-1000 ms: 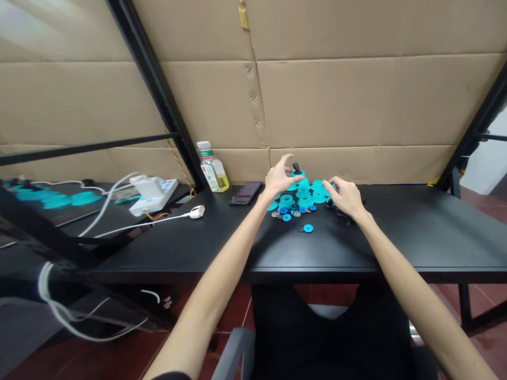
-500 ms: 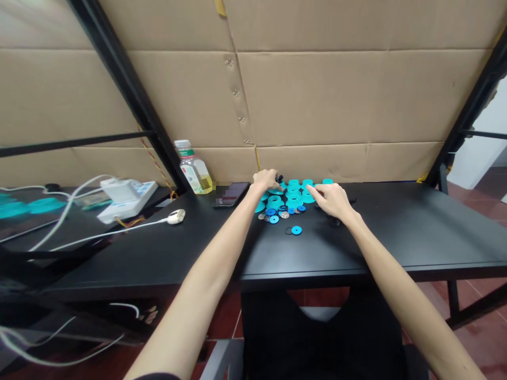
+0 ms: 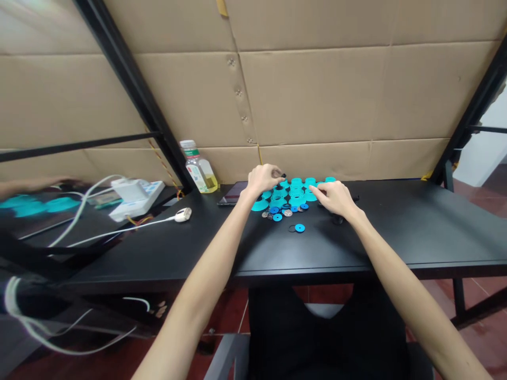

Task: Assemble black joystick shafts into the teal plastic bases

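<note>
Blue disc (image 3: 300,228): lies flat on the black bench (image 3: 309,252), nearest the person, a thin black ring (image 3: 292,228) just beside it
Metal discs (image 3: 288,213): scattered behind it among more blue ones
Black parts (image 3: 337,219): partly hidden under the right hand
Right hand (image 3: 333,198): thumb pointing towards the teal pieces, fingers bent; whether its grip has hold of anything I cannot tell
Teal pieces (image 3: 297,196): grouped between the hands, many ring-shaped
Left hand (image 3: 263,178): at the far left of the group, grip nearly closed, apparently pinching a small black piece (image 3: 283,176) above the teal
Pinched black piece: the step in hand looks like handling this one part; a next move calls, I judge, for a light, steady pinch that clears the neighbouring teal
Cardboard wall (image 3: 317,100): stands behind everything
</note>
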`<state>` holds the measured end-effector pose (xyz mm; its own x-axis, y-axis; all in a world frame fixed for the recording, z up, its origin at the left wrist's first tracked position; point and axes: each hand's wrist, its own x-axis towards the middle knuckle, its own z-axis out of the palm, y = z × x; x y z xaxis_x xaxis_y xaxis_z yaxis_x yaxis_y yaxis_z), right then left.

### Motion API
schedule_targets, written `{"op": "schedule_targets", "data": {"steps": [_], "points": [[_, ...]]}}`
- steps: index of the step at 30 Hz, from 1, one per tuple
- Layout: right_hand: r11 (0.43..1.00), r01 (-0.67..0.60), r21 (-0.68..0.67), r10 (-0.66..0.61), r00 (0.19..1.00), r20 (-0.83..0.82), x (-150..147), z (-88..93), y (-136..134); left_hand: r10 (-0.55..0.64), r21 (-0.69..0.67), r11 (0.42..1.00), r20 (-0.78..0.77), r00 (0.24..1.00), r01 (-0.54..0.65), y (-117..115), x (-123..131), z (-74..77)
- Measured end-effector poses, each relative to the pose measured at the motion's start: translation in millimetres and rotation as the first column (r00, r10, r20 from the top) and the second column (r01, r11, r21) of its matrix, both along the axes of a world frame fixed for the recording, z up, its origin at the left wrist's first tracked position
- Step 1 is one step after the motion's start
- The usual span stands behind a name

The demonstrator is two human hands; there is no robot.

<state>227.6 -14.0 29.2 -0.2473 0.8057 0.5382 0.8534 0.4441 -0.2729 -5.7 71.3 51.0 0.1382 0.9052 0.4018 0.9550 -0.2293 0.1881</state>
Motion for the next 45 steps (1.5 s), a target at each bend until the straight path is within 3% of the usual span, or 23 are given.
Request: {"op": "schedule_targets", "data": {"steps": [2,4,12,19,25,27,31,33,36,41,45], "points": [[1.000,-0.009,0.006,0.009,1.000,0.002,0.8,-0.1,0.0,-0.128,0.010,0.992,0.028,0.991,0.127,-11.9,-7.1,-7.4],[1.000,-0.013,0.011,0.013,1.000,0.003,1.1,-0.8,0.7,-0.183,-0.001,0.983,-0.002,0.983,0.183,-21.4,-14.1,-15.7],[0.999,-0.004,-0.047,0.007,0.998,0.056,-3.1,0.4,-3.0,-0.176,-0.109,0.981,-0.169,0.970,0.159,-30.2,-19.3,-29.8],[0.998,-0.015,-0.064,0.020,0.998,0.066,-3.3,-0.1,-4.1,-0.150,-0.088,0.987,-0.171,0.974,0.137,-31.4,-11.6,-38.3],[0.987,-0.114,-0.110,0.121,0.991,0.063,-2.3,-6.7,0.5,-0.127,-0.035,0.992,-0.151,0.980,0.123,-36.7,-7.2,-34.2],[0.949,-0.208,-0.237,0.221,0.975,0.032,-4.4,-8.9,-0.6,-0.124,-0.002,0.992,-0.127,0.984,0.125,-37.8,-6.2,-32.4],[0.713,-0.410,-0.570,0.448,0.891,-0.080,-11.7,-14.6,-5.1,-0.131,0.087,0.987,-0.059,0.990,0.136,-39.5,-5.4,-29.9],[0.659,-0.438,-0.612,0.478,0.871,-0.110,-16.1,-18.1,-6.1,-0.134,0.106,0.985,-0.040,0.990,0.138,-40.0,-5.6,-28.8],[0.695,-0.432,-0.575,0.482,0.873,-0.073,-26.3,-23.4,-5.7,-0.130,0.121,0.984,-0.013,0.991,0.131,-39.5,-6.8,-27.1],[0.885,-0.342,-0.317,0.386,0.919,0.085,-51.0,-29.8,-5.2,-0.141,0.141,0.981,0.031,0.990,0.135,-36.8,-10.4,-26.2],[0.926,-0.298,-0.232,0.320,0.945,0.063,-52.8,-26.1,-1.4,-0.167,0.176,0.972,0.053,0.985,0.155,-36.9,-11.5,-26.2]]}}
